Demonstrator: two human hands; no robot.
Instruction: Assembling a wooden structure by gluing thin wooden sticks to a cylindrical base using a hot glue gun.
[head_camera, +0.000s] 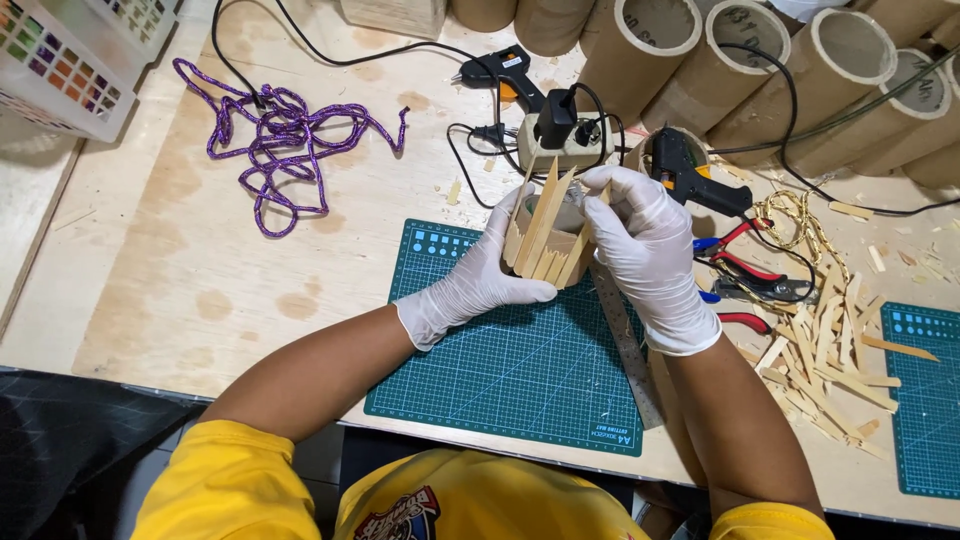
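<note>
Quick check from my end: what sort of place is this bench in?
Probably a craft workshop: a green gridded cutting mat, black glue guns, cardboard tubes, and gloved hands holding a wooden-stick-clad cylinder.

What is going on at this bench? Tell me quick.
A person in white gloves holds a short cardboard tube clad with pointed wooden sticks above a green cutting mat. The left hand cups it from the side and below; the right hand presses on its far side. A metal ruler lies along the mat's edge. More cut sticks are piled to the right, near red-handled pliers. Two black glue guns sit behind, beside a power strip, and a purple rope lies to the left.
</note>
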